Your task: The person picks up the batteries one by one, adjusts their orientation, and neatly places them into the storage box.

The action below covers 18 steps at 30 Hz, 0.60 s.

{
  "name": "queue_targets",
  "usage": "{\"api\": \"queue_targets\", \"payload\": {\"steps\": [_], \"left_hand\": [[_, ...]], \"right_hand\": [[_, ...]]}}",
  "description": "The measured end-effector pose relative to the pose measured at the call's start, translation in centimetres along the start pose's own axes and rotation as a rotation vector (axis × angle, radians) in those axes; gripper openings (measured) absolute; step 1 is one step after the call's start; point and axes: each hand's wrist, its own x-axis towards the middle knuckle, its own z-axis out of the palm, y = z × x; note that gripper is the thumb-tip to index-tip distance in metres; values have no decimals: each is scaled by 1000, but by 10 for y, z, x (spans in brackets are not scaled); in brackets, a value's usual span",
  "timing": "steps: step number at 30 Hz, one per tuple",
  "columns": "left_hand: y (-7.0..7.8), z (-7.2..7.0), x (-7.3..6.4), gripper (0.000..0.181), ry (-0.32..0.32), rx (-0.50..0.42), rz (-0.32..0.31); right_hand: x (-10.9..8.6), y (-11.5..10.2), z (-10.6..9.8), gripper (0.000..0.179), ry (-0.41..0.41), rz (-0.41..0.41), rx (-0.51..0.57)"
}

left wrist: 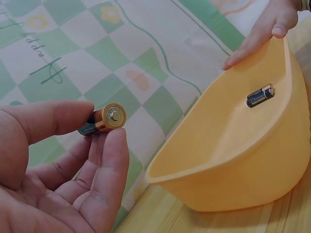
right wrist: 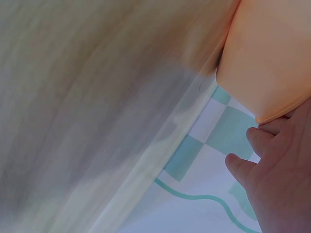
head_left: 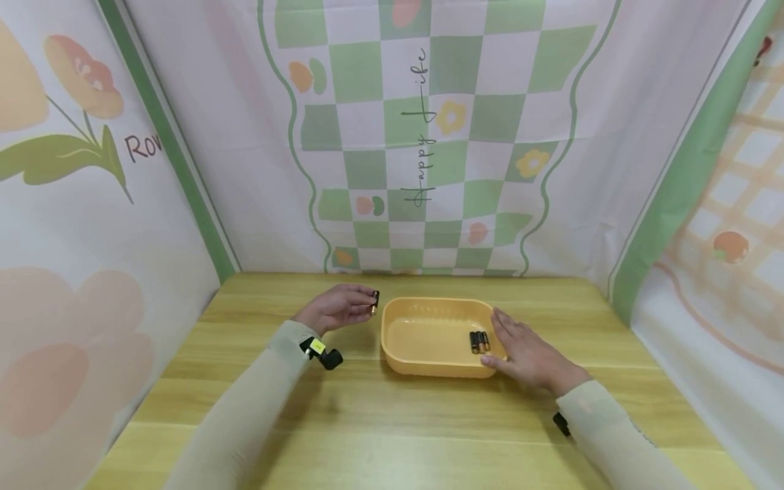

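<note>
My left hand (head_left: 343,307) pinches a small black and copper battery (left wrist: 114,115) between thumb and fingers, off the left end of a yellow plastic basket (head_left: 441,369). In the left wrist view, a dark piece with a copper edge shows beside that battery; whether it is a second one I cannot tell. Three similar batteries (head_left: 480,342) lie side by side on the basket floor, near its right end. At that end, my right hand (head_left: 531,354) rests against the rim with fairly straight fingers, the thumb toward the near corner. The right wrist view shows its fingers (right wrist: 241,168) beside the basket's outer wall.
The basket stands on a wood-grain table (head_left: 367,435). A checkered cloth (head_left: 407,136) hangs behind the table's far edge, with printed cloth walls on the left and right (head_left: 723,292). A black strap with a yellow tag (head_left: 318,347) sits on the left wrist.
</note>
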Motion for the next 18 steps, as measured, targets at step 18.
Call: {"api": "queue_targets", "payload": {"steps": [18], "left_hand": [[-1, 24, 17, 19, -15, -9, -21]], "right_hand": [[-2, -1, -1, 93, -26, 26, 6]]}}
